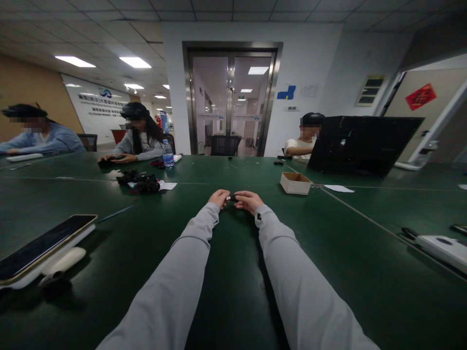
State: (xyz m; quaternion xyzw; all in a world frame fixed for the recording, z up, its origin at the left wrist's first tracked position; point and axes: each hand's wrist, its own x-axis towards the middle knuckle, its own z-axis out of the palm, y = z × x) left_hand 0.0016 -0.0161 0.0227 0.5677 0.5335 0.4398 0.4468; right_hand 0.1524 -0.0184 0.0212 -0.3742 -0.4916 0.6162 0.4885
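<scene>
Out over the middle of the green table (233,267), both arms stretch forward in light grey sleeves. My left hand (218,198) pinches the silver end of a small black-and-silver object (230,198). From the other side, the fingers of my right hand (249,200) are closed on its dark end. The object lies level between the two hands, close to the tabletop. It is too small and too covered by fingers for me to tell its kind.
An open cardboard box (295,184) stands ahead on the right, before a large black monitor (361,146). Black gear (140,182) and a water bottle (168,154) are ahead on the left. A phone (47,248) sits near left, a white device (443,248) at right. Several people sit across the table.
</scene>
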